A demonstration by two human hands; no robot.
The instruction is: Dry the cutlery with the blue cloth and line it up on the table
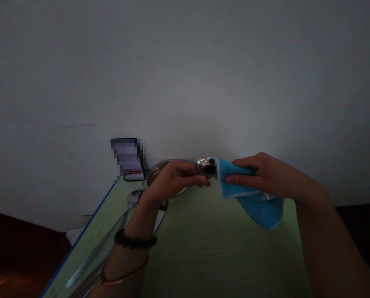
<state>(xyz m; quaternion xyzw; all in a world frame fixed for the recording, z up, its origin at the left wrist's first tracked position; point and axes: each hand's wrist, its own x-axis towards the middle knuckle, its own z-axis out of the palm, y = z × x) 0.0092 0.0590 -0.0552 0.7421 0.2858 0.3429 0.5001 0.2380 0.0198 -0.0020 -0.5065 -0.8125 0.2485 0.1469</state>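
Note:
My left hand (pixel 180 179) pinches the rounded, shiny head of a metal spoon (pixel 206 167) between thumb and fingers, above the table. A blue cloth (pixel 234 182) with a pale edge is folded around the part just behind the spoon's head. My right hand (pixel 261 176) is closed on the cloth, thumb and fingers pressing it from both sides. The cloth's loose end hangs below the right hand. Most of the spoon's handle is hidden by the cloth and the right hand.
The light green table (pixel 222 248) has a blue edge and stands against a grey wall (pixel 185 74). A phone (pixel 130 159) leans on the wall. Behind my left hand sits a round metal pan or bowl (pixel 155 171). Long-handled metal utensils (pixel 99 248) lie along the left side.

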